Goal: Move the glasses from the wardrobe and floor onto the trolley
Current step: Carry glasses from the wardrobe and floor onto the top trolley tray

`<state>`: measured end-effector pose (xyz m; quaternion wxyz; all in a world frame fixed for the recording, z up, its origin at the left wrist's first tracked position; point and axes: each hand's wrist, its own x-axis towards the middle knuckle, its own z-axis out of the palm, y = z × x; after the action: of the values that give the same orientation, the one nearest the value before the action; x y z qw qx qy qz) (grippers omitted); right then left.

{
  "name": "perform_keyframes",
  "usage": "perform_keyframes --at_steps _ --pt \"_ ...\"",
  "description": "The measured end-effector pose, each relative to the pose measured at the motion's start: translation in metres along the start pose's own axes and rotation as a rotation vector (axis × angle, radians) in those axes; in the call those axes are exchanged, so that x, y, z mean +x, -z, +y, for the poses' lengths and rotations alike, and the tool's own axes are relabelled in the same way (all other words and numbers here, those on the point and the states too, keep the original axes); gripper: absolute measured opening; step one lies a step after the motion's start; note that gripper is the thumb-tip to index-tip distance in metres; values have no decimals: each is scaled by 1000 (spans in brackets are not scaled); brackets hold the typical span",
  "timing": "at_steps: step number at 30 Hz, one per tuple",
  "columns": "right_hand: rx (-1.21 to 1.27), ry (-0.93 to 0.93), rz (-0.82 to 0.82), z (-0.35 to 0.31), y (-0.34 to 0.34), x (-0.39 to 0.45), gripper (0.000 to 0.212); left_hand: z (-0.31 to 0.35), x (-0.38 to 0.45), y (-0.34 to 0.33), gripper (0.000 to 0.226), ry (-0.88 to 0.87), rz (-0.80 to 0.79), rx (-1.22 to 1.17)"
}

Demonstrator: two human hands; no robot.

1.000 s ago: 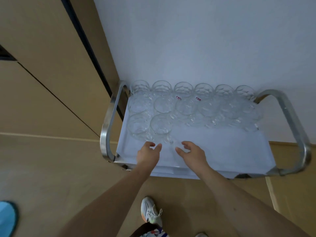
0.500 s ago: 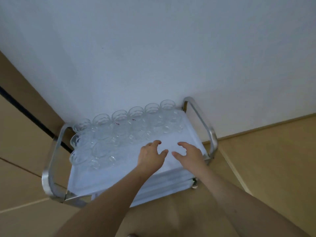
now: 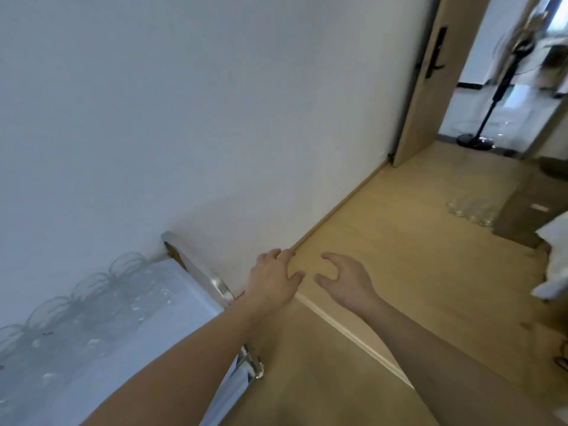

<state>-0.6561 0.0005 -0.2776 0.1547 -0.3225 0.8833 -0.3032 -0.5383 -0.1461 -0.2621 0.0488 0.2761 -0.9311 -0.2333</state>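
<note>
Reaching out over the floor, your two bare forearms fill the bottom of the head view; your left hand [image 3: 273,279] hangs with fingers loosely spread and holds nothing, its wrist in front of the trolley's right handle, and your right hand [image 3: 344,279] just beside it is half-curled, thumb and fingers apart, also holding nothing. Hands near each other, not touching. Bottom left is the silver metal trolley [image 3: 199,272] with a curved chrome handle, top shelf covered by a white cloth [image 3: 129,348], pushed against the plain white wall [image 3: 215,103]. Clear faceted drinking glasses on the trolley [image 3: 92,290] stand in rows along the wall side of the shelf, blurred, count unclear. Light wooden laminate floor [image 3: 399,256] runs right from the trolley, a pale threshold strip [image 3: 353,336] crossing it under your right forearm. Farther off on that floor, well apart from the trolley, sits a small cluster of clear glasses on the floor [image 3: 470,209], just beside a brown cardboard box [image 3: 528,210]. White fabric [image 3: 556,259] shows at the right edge. Far end: tan wooden door [image 3: 430,72] with a black lock plate stands open, and beyond it a black standing fan [image 3: 491,87] on a round base, blurred.
</note>
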Motion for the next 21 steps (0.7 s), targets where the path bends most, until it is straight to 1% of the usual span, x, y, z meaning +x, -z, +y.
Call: perform_keyframes --at_steps 7,13,18,21 --pt "-28 -194 156 65 71 5 63 92 68 -25 59 -265 -73 55" --pt "-91 -342 281 100 126 20 64 162 132 -48 58 -484 -137 81" --pt "-124 -449 358 112 170 38 65 212 187 -49 58 -612 -175 49" --pt "-149 -486 416 117 197 55 65 236 218 -46 58 -654 -175 2"
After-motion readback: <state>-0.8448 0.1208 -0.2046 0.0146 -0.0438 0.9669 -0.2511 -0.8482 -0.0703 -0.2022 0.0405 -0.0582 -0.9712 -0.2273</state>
